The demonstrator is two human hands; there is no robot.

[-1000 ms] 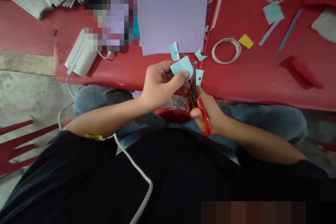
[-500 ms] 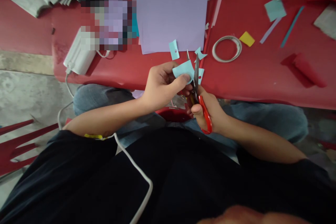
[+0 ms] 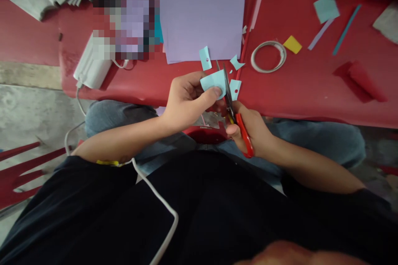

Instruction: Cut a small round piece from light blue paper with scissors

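My left hand point(image 3: 186, 101) pinches a small light blue paper piece point(image 3: 212, 80) between thumb and fingers, just over the near edge of the red table point(image 3: 186, 76). My right hand point(image 3: 251, 130) grips red-handled scissors point(image 3: 238, 122), whose blades point up and are slightly parted around the right side of the paper. Small blue offcuts point(image 3: 205, 58) lie on the table just beyond, one more point(image 3: 235, 89) right of the blades.
A lilac paper sheet point(image 3: 202, 12) lies ahead on the table. A white tape ring point(image 3: 268, 56), a yellow scrap point(image 3: 292, 44), paper strips and a red folded piece point(image 3: 357, 80) are to the right. A white power adapter point(image 3: 91, 68) with a cable sits left.
The scissor blades went from shut to parted on the blue paper. Both hands shifted slightly, and the paper turned a little in my left hand.
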